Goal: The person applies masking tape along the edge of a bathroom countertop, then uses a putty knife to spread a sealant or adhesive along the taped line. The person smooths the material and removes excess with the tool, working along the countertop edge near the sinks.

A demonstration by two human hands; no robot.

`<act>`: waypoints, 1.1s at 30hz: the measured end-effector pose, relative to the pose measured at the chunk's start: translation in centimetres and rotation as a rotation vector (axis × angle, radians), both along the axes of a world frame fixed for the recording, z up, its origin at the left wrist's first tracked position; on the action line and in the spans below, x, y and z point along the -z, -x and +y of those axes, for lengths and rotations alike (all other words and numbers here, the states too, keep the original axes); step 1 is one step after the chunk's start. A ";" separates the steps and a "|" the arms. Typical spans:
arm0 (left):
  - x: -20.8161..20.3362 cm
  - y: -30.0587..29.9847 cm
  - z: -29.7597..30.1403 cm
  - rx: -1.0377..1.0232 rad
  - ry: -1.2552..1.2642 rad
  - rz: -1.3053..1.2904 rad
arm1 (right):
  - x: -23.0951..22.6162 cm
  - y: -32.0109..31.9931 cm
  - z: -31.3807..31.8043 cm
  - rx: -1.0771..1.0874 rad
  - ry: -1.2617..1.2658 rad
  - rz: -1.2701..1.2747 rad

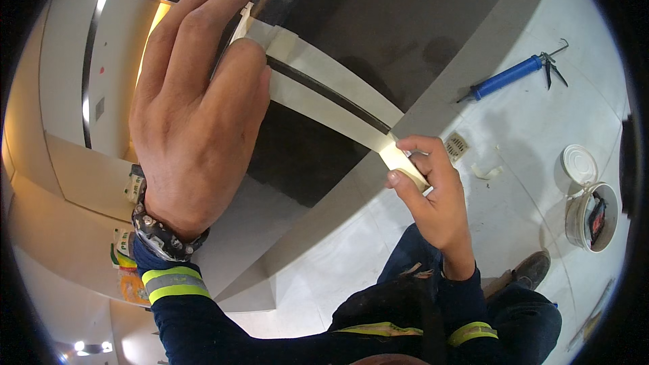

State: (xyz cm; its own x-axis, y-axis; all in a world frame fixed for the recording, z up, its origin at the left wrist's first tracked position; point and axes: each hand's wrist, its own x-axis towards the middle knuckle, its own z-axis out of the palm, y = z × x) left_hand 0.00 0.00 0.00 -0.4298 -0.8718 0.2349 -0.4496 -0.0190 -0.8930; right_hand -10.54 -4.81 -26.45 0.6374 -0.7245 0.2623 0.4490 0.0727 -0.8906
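Two strips of pale masking tape [318,113] run along both sides of a narrow dark gap [324,88] between dark glossy panels [399,23]. My left hand [199,101] is at the far end of the strips, its fingers apart and bent over the tape near the panel's edge. Its thumb is mostly hidden. At the near end, my right hand [433,196] pinches a folded-looking, pale yellow piece of the tape between thumb and fingers. Whether a roll sits inside that hand is hard to make out.
A blue caulking gun [507,78] lies on the light tiled floor [514,135], near a floor drain [456,145]. An open round tub [574,220] with its lid [580,164] stands at right. Several bags [124,247] are at left. My shoe [531,270] is below.
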 end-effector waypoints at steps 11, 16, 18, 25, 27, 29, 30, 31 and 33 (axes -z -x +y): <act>0.4 -0.1 -0.2 -0.030 0.042 -0.027 | -1.1 -0.2 0.3 0.110 0.207 -0.092; 0.3 0.3 -0.3 -0.037 0.039 -0.030 | -1.2 0.0 0.5 0.121 0.214 -0.097; 0.2 0.4 -0.3 -0.028 0.037 -0.021 | -1.3 0.2 0.3 0.112 0.214 -0.091; -0.1 0.1 -0.1 -0.009 0.021 0.063 | -1.7 0.5 0.2 0.094 0.209 -0.080; 0.1 0.2 -0.1 -0.011 0.028 0.069 | -1.9 0.7 0.2 0.071 0.201 -0.047; 0.1 0.3 -0.1 0.001 0.024 0.084 | -1.7 0.4 0.2 0.103 0.205 -0.072; 0.0 0.2 -0.2 0.009 0.023 0.082 | -1.7 0.3 0.3 0.115 0.202 -0.087; 0.0 0.2 -0.2 0.017 0.021 0.080 | -1.8 0.3 0.3 0.117 0.201 -0.093; -0.1 0.3 -0.3 0.007 0.028 0.092 | -1.8 0.2 0.3 0.124 0.191 -0.106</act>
